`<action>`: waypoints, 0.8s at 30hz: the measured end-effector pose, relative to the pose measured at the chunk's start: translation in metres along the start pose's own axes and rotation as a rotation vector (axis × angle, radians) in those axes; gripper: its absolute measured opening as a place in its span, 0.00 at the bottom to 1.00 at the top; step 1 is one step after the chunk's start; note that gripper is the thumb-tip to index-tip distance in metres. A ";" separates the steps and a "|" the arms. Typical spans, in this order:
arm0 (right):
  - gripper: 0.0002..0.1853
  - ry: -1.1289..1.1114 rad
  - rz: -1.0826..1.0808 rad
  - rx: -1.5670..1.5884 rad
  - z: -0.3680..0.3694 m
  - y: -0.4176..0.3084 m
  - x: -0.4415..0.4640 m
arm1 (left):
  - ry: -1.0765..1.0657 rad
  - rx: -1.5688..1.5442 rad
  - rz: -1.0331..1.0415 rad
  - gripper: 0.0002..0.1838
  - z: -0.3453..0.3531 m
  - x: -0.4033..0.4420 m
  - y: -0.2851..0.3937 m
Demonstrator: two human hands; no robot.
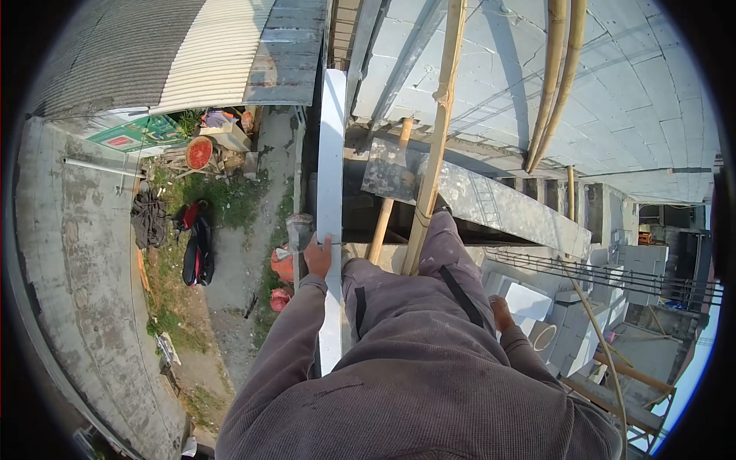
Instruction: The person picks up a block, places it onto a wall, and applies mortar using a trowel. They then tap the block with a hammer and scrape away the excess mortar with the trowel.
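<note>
the long, narrow, flat white bar [330, 161], its material hard to tell, lies at the person's left side, between the yard below and the dark opening in front. its long axis runs fore and aft, nearly straight away from the body: the far end points ahead toward the rusty grey metal roof sheet [287, 50], the near end comes back beside the torso.

the left hand [317, 257] touches its left edge, fingers over the upper face; the underside is hidden, so i cannot tell whether the grip is closed. the step in hand looks like steadying or lining up the bar; shifting it would call for a firm hold and care not to swing its far end.

farther right, a pale, rough wooden pole [439, 138] and a weathered grey plank [514, 203] cross before the legs. the right hand [502, 313] hangs beside the right thigh, away from the bar; its grip is unclear.
</note>
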State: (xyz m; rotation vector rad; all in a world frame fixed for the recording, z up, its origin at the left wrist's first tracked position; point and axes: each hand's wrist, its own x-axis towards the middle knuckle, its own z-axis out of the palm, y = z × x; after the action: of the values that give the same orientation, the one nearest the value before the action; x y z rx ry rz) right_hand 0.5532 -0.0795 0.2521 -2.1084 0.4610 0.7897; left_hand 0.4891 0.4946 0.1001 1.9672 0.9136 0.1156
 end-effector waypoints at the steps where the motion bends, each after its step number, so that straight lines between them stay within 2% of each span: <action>1: 0.14 -0.007 -0.024 0.032 0.003 0.014 0.003 | -0.012 0.022 0.001 0.26 0.000 0.001 0.001; 2: 0.14 -0.005 -0.042 0.069 0.004 0.034 -0.003 | -0.040 0.029 0.018 0.26 -0.001 0.001 0.000; 4: 0.13 0.076 0.032 0.078 0.013 0.050 -0.034 | -0.069 0.002 -0.084 0.26 0.004 0.004 -0.009; 5: 0.13 0.131 0.087 0.068 0.021 0.058 -0.053 | -0.058 -0.002 -0.047 0.26 0.004 0.004 -0.006; 7: 0.13 0.098 0.056 0.381 0.040 0.056 -0.123 | -0.124 -0.002 0.031 0.26 0.005 -0.002 0.000; 8: 0.13 0.103 0.069 0.433 0.052 0.064 -0.151 | -0.109 0.001 -0.018 0.27 0.004 -0.004 0.003; 13: 0.13 0.180 0.120 0.289 0.097 0.126 -0.239 | -0.182 -0.001 -0.094 0.27 0.014 0.013 -0.027; 15: 0.13 0.196 0.159 0.234 0.105 0.149 -0.256 | -0.146 -0.145 -0.058 0.27 0.015 0.015 -0.036; 16: 0.13 0.211 0.143 0.183 0.104 0.161 -0.270 | -0.161 -0.128 -0.052 0.27 0.013 0.016 -0.032; 18: 0.13 0.216 0.103 0.114 0.102 0.185 -0.278 | -0.156 -0.288 -0.043 0.27 0.013 0.012 -0.027; 19: 0.13 0.232 0.044 0.050 0.098 0.198 -0.280 | -0.168 -0.273 -0.045 0.27 0.009 0.009 -0.016; 21: 0.13 0.274 -0.026 -0.079 0.088 0.221 -0.270 | -0.228 -0.035 -0.204 0.27 -0.003 0.003 0.007; 22: 0.13 0.294 0.002 -0.124 0.082 0.229 -0.264 | -0.237 -0.021 -0.207 0.27 0.000 0.002 0.002; 24: 0.16 0.322 0.557 -0.031 0.050 0.157 -0.245 | -0.206 -0.140 -0.108 0.27 0.006 0.009 -0.024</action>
State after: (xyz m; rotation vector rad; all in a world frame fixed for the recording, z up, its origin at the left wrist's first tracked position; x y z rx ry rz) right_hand 0.2652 -0.1213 0.3044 -2.1651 1.2532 0.7575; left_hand 0.4853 0.5030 0.0753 1.7596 0.8510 -0.0819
